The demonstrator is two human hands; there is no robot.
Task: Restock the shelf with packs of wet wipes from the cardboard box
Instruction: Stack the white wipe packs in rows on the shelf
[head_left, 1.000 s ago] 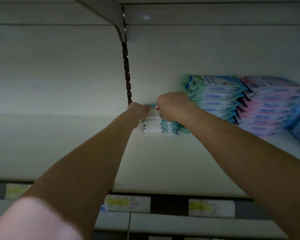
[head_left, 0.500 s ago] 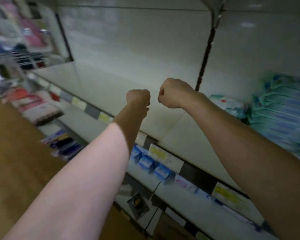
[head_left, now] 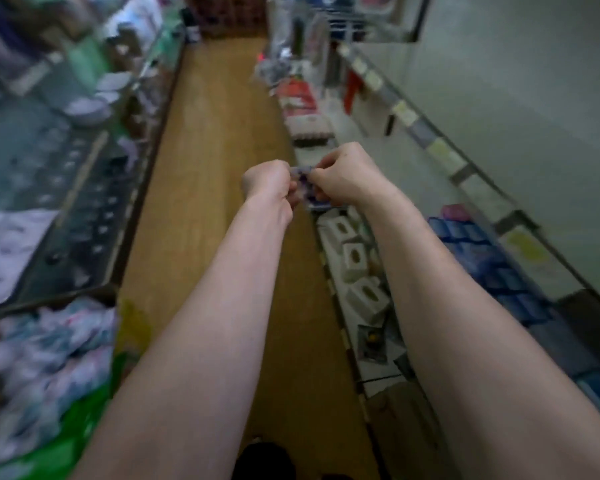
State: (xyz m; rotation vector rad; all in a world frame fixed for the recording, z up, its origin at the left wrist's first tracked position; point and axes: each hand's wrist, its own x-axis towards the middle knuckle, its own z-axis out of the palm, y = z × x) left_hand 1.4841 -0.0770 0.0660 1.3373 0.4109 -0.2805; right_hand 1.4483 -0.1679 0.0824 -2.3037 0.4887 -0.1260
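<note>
Right now my left hand and right hand are curled into fists, nearly touching; blur hides whether they pinch anything. An open strip of smooth wooden floor runs ahead between shelf edges. Soft, crinkly wipes packs fill the cardboard box at lower left. The flat, pale shelf lies to the right.

There is one view, from a camera worn on the person's head. It looks forward and steeply down along the wooden floor of an aisle, which runs from the bottom edge up to the top middle. The lens is wide, so the shelf rail on the right of the floor leans strongly. Both forearms enter from below, very near the lens. The left hand and the right hand meet above the floor's right edge. The whole picture is blurred.
</note>
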